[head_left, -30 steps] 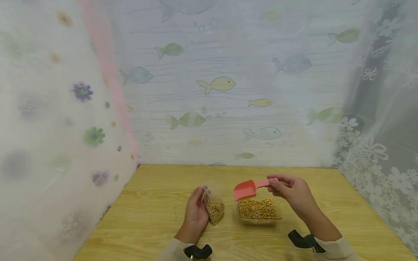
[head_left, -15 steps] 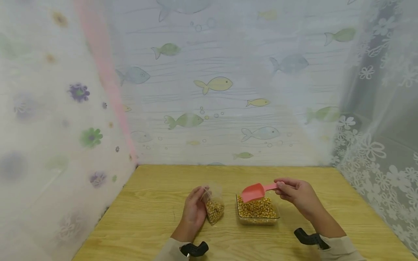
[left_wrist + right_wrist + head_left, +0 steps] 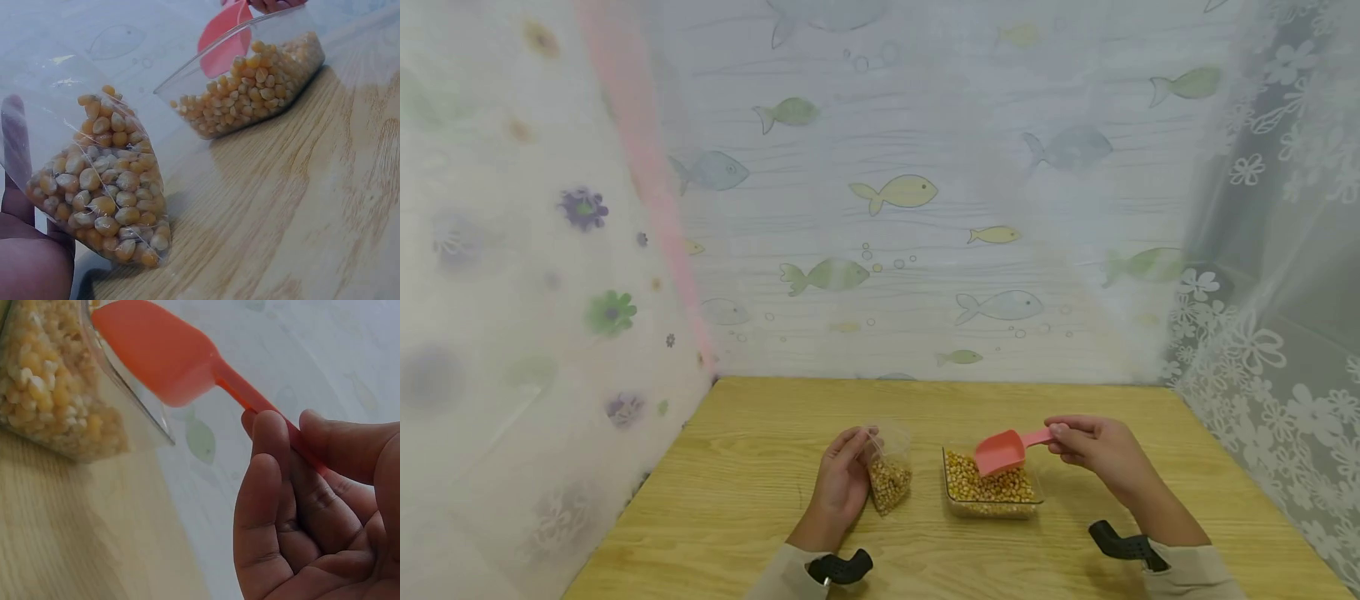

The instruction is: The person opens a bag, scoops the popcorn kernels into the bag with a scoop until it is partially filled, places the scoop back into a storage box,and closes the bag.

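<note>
Corn kernels half fill a clear plastic bag [image 3: 891, 479], which my left hand [image 3: 841, 483] grips near its top edge. In the left wrist view the bag [image 3: 106, 194] bulges with yellow kernels at its bottom. My right hand [image 3: 1101, 454] pinches the handle of a pink scoop [image 3: 1000, 452] between thumb and fingers. The scoop's bowl hangs over a clear rectangular container [image 3: 992, 510] of corn kernels [image 3: 962, 475]. In the right wrist view the scoop [image 3: 162, 353] shows its smooth side, its tip overlapping the container's rim.
The wood-grain table [image 3: 760, 467] runs back to a translucent curtain [image 3: 910, 317] printed with fish. Flowered sheets [image 3: 1262, 350] hang at both sides. Black wrist mounts [image 3: 1123, 546] sit at both cuffs.
My right hand has drawn the scoop rightward and slightly down, from the container's left rim to over its middle. My left hand keeps hold of the bag in nearly the same place.
</note>
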A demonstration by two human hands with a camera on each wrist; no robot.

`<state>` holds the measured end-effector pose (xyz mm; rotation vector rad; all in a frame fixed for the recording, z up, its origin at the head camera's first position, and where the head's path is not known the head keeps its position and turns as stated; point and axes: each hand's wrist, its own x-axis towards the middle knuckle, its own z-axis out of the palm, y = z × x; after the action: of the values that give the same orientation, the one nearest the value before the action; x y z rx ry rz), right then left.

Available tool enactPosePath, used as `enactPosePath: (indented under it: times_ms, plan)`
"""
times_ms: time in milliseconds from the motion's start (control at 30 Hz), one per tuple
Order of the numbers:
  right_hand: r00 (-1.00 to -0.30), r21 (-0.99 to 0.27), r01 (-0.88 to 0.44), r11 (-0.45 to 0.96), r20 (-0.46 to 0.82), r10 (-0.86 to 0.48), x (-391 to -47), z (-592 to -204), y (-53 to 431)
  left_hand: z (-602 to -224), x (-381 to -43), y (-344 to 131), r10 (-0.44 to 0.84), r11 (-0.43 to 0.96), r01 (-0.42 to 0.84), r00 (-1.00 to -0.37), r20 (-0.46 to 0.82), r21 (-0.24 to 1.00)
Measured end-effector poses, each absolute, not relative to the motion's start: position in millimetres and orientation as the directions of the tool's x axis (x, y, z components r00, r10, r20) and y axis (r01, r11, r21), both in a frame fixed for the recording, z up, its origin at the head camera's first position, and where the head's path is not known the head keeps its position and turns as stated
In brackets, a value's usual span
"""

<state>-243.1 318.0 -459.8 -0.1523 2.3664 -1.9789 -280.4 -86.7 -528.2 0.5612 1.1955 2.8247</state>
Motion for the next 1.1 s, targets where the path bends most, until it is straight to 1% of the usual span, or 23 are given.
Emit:
enactPosePath:
  times_ms: [133, 300, 567, 733, 900, 1100]
  plan:
    - [-0.996, -0.975, -0.056, 0.213, 0.039, -0.083, -240.0, -450.6, 322.1, -527.3, -280.2, -87.1, 0.162, -0.713, 0.109, -0.936, 0.314, 0.693]
    - [-0.997, -0.95, -0.063, 0.306, 0.049, -0.053, -233.4, -436.5, 324.4, -525.4, -279.8, -86.8, 0.161, -0.714, 0.11, -0.936, 0.314, 0.691]
    - [-0.997, -0.904, -0.075, 0.42, 0.059, -0.05, -227.1, -425.3, 322.1, -526.2, -278.8, -87.4, 0.159, -0.72, 0.09, -0.944, 0.29, 0.688]
    - [-0.995, -0.864, -0.097, 0.495, 0.09, -0.038, -225.7, -423.1, 324.1, -527.6, -278.9, -88.3, 0.168, -0.719, 0.094, -0.938, 0.304, 0.688]
    - [-0.994, -0.835, -0.107, 0.54, 0.109, -0.03, -223.0, -417.9, 324.0, -528.0, -278.9, -88.8, 0.179, -0.716, 0.09, -0.935, 0.306, 0.692]
    - [-0.99, -0.758, -0.127, 0.64, 0.135, -0.037, -216.2, -409.5, 316.0, -527.1, -278.6, -88.7, 0.177, -0.712, 0.09, -0.937, 0.303, 0.696]
